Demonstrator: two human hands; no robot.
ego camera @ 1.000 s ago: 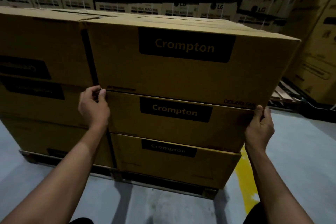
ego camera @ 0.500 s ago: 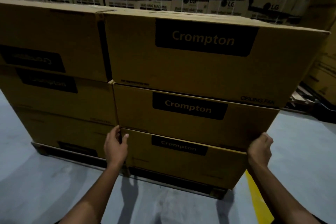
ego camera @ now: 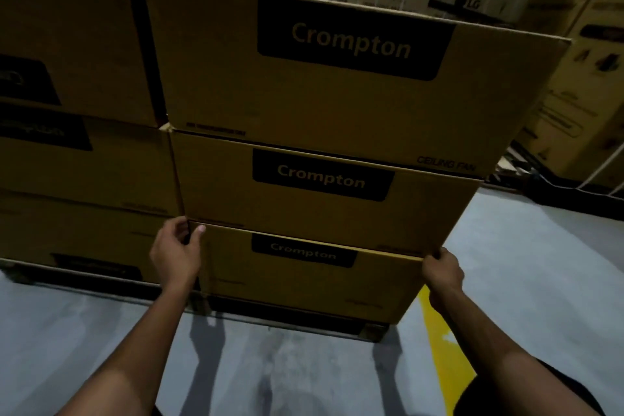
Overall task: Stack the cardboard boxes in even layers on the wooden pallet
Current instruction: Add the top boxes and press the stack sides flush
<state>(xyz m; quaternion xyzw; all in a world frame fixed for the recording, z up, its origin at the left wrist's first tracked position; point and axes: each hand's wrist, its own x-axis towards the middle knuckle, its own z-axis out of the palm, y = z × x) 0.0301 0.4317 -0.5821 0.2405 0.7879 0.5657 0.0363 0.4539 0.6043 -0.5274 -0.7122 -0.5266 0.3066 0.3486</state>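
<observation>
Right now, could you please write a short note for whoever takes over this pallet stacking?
Left hand grips the bottom box at its upper left corner; right hand grips its upper right corner.
That box sits on the pallet, with the middle box and top box above it.
Done: three layers here.
Left: square up the bottom box, which juts forward.

Parts you cannot see well

The left hand (ego camera: 175,252) has its fingertips tucked into the dark gap at the corner of the bottom box (ego camera: 304,280), so they are hidden. The right hand (ego camera: 442,268) has its fingers hidden round the far corner. The pallet (ego camera: 290,316) is mostly covered by boxes. The left boxes (ego camera: 67,54) are cut off by the edge, and their labels are too dark to read.
</observation>
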